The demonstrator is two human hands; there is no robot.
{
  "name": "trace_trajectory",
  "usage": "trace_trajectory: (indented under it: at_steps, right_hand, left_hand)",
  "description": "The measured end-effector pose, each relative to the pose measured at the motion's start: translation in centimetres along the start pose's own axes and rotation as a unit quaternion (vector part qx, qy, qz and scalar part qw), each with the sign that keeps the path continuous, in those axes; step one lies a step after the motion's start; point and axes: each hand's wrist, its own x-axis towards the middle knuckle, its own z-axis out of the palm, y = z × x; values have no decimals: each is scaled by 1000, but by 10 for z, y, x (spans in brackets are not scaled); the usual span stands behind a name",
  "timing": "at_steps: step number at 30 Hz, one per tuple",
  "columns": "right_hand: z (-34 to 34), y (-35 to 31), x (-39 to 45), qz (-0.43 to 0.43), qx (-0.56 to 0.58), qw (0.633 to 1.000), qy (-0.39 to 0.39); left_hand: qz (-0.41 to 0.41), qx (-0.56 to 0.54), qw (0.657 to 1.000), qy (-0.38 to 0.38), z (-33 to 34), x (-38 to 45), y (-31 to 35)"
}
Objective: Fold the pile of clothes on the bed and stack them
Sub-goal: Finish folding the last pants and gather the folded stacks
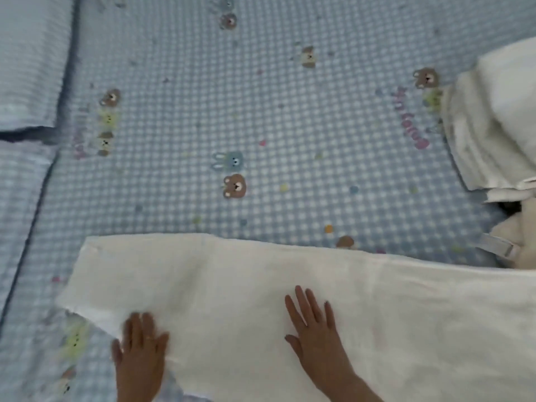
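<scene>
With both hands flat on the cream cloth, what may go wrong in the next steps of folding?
1. The cream garment runs out of view at the right, so a fold may come out uneven.
2. The left hand presses near its ragged lower edge, which might crease.
3. The white pile lies close, so a swung fold may catch it.
</scene>
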Motion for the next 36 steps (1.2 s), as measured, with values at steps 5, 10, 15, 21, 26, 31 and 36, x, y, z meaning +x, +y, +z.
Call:
trace_trajectory:
  at_steps: [5,10,15,21,26,31,36]
  right_hand:
    - [6,-117,71,-54,-2,998,-29]
    - [36,-191,123,-70,-6,994,-79]
    - [54,-200,137,-13,-12,984,-180]
    - [-35,-255,135,162,485,849,-135]
    - [-102,-233,114,172,619,766,-3]
    - [-87,-135,62,316,679,663,0]
    - [-50,-48,17,408,653,637,40]
  left_hand:
    - [-225,-157,959,65,-41,73,-91]
    - [-389,-539,745,58,-49,120,-133]
    - [-334,-635,694,63,-65,117,-122]
    - [-162,-575,799,64,-104,66,-36]
    - [163,-450,878,30,-97,8,35]
    - [149,-259,954,30,-44,-14,33]
    - [110,-185,973,-88,1,-21,18]
